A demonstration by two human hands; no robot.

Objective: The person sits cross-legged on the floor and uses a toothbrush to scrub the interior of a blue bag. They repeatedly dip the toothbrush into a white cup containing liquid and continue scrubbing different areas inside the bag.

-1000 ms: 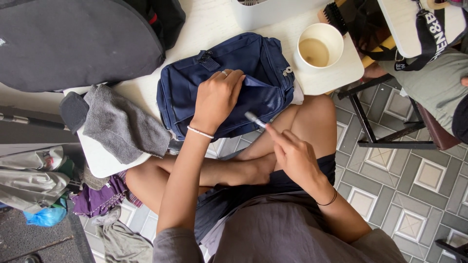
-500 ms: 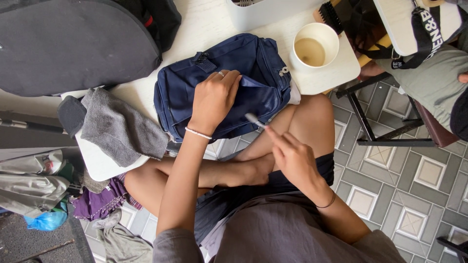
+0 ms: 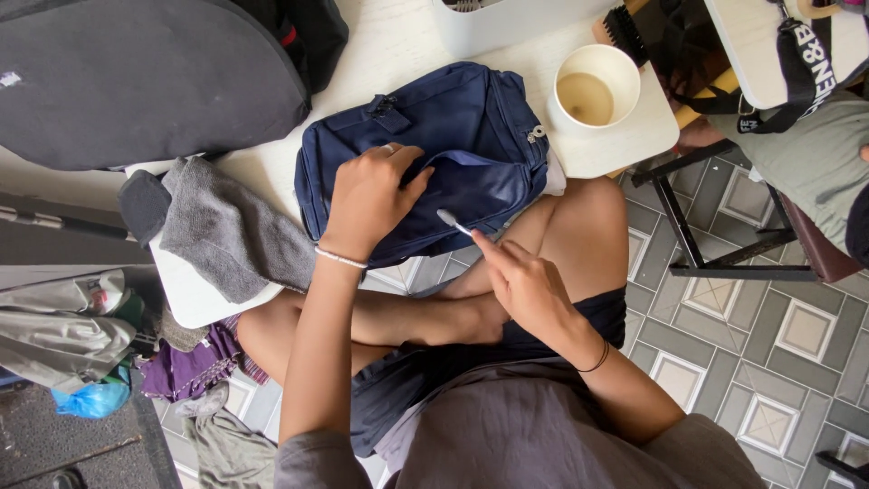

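A navy blue zippered bag (image 3: pixel 471 127) lies on a white table (image 3: pixel 389 41), hanging a little over the near edge. My left hand (image 3: pixel 367 199) presses down flat on the bag's front flap. My right hand (image 3: pixel 525 281) grips a small white brush, likely a toothbrush (image 3: pixel 450 220), whose head touches the bag's lower front edge just right of my left fingers. I sit with bare crossed legs under the table edge.
A white cup of pale brown liquid (image 3: pixel 596 86) stands right of the bag. A grey cloth (image 3: pixel 231 231) lies left of it, and a big black case (image 3: pixel 145 72) behind that. A dark-framed chair (image 3: pixel 724 244) and another person's grey clothing (image 3: pixel 815 154) are at right. Clothes pile on the tiled floor at left.
The brush head has shifted slightly along the bag's front edge. My left hand stays pressed on the bag.
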